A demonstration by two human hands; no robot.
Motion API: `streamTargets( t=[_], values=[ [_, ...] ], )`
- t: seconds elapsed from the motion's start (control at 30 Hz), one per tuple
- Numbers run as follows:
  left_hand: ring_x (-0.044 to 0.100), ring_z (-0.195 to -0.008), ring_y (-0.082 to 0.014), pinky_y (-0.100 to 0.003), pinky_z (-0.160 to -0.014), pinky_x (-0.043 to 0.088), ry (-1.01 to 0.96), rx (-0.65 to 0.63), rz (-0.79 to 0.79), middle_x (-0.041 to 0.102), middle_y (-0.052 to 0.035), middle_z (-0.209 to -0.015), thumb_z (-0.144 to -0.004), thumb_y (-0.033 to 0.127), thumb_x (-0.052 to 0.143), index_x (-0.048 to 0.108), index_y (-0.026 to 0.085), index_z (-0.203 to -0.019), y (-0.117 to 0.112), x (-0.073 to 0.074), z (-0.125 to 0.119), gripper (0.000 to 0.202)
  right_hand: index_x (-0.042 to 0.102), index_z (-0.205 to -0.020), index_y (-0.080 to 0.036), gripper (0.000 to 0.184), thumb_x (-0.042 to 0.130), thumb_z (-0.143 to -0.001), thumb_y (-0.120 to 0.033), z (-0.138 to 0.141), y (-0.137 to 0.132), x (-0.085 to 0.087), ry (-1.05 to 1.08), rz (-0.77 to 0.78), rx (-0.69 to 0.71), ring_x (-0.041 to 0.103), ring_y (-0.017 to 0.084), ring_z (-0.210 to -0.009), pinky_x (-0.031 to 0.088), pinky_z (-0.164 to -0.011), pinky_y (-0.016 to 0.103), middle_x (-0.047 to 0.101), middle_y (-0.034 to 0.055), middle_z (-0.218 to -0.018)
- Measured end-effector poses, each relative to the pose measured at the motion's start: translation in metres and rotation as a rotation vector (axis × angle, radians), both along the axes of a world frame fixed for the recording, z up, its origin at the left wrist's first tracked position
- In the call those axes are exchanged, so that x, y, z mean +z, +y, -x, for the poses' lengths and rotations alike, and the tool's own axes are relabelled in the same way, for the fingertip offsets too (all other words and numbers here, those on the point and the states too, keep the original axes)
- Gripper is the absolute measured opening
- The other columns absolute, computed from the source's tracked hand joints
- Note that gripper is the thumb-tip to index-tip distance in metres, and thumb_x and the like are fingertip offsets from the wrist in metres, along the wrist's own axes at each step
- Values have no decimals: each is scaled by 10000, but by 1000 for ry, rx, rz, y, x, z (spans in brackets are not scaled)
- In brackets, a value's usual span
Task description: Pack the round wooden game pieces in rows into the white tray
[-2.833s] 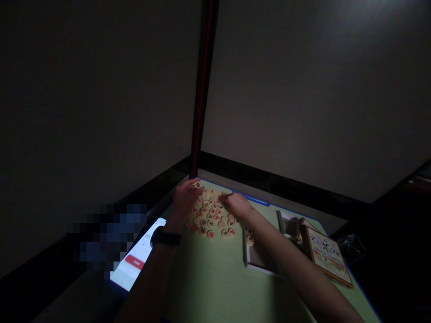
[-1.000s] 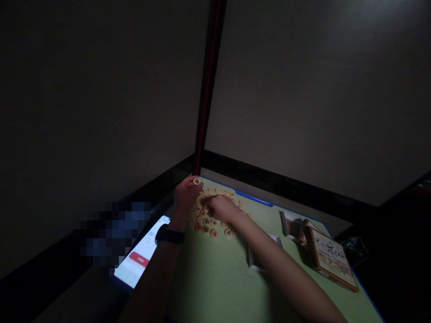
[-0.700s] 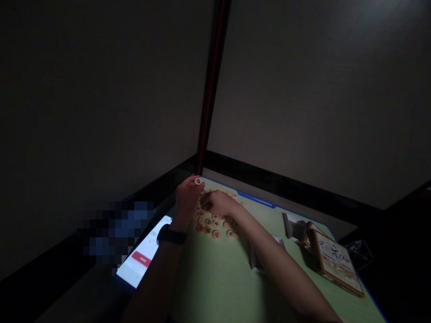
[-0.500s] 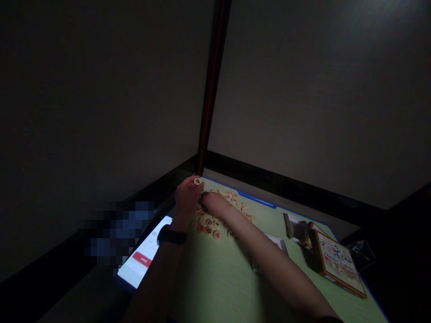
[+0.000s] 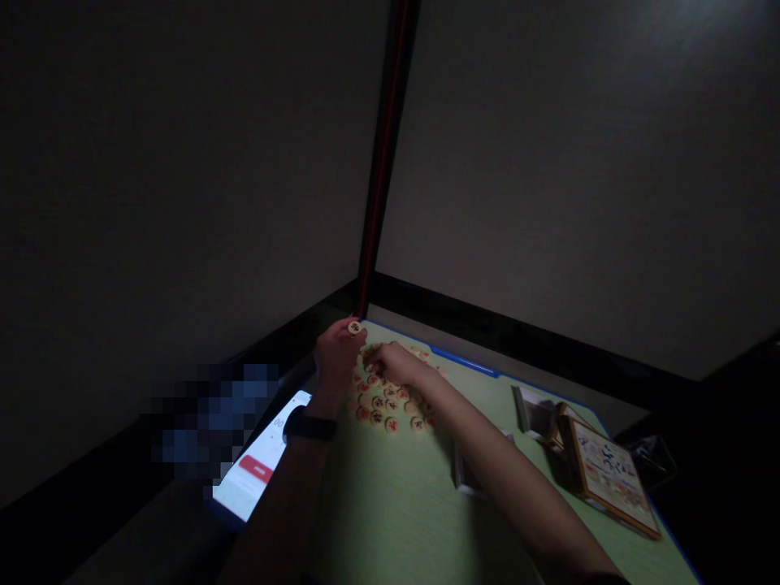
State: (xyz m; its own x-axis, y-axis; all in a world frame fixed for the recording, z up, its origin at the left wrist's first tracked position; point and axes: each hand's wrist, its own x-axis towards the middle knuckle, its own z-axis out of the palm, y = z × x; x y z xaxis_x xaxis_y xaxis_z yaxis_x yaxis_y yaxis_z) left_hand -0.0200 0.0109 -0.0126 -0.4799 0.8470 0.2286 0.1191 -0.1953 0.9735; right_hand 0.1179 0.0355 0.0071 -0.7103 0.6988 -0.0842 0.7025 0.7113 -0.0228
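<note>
Several round wooden game pieces [image 5: 390,402] with red and black characters lie packed together on a green table [image 5: 390,504]. My left hand [image 5: 335,357] is closed at the far left edge of the cluster, pinching one round piece [image 5: 354,327] between its fingertips. A dark band is on that wrist. My right hand [image 5: 393,364] reaches across from the right and rests on the top of the cluster, fingers curled and pressed onto the pieces; whether it grips one is hidden.
A lit phone [image 5: 259,467] lies at the table's left edge. A white open box [image 5: 472,471] sits under my right forearm. Further right stand a small white box [image 5: 536,410] and a picture-covered box lid [image 5: 613,475]. A dark red pole [image 5: 381,162] rises in the wall corner.
My right hand has slid left across the cluster of pieces toward my left hand. My left hand has kept the single piece pinched at the cluster's far left edge.
</note>
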Motion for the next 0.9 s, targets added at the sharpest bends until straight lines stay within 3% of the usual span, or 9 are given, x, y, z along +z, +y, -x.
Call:
streamTargets(
  t=[0.33, 0.5, 0.6, 0.9],
  values=[
    [660, -645, -147, -216, -575, 491, -106, 0, -9, 707, 14, -690, -650, 232, 700, 715, 177, -963, -4, 7, 2, 318, 764, -995, -180, 241, 556, -876, -210, 14, -23, 4, -49, -88, -77, 687, 280, -952, 481, -816, 325, 742, 150, -992],
    [672, -655, -158, -223, -575, 508, -122, 15, 22, 715, 9, -695, -648, 218, 700, 717, 187, -966, -4, 9, 1, 320, 690, -1183, -229, 361, 508, -885, -138, 30, -16, -2, 3, -99, -9, 663, 260, -1039, 486, -820, 317, 691, 117, -1208],
    [679, -666, -157, -223, -586, 514, -115, 21, 26, 723, 9, -717, -652, 223, 697, 717, 195, -975, -3, 7, 3, 324, 717, -1112, -218, 327, 537, -863, -106, 34, -9, -8, 10, -62, 15, 670, 242, -1014, 478, -799, 288, 716, 97, -1152],
    [674, -692, -164, -236, -613, 508, -109, 52, -57, 724, 0, -733, -647, 268, 710, 721, 198, -947, -2, 3, 7, 308, 719, -1060, -139, 281, 491, -897, -117, 8, 4, 9, 128, -76, -48, 660, 203, -975, 441, -811, 253, 732, 123, -1057]
  ],
)
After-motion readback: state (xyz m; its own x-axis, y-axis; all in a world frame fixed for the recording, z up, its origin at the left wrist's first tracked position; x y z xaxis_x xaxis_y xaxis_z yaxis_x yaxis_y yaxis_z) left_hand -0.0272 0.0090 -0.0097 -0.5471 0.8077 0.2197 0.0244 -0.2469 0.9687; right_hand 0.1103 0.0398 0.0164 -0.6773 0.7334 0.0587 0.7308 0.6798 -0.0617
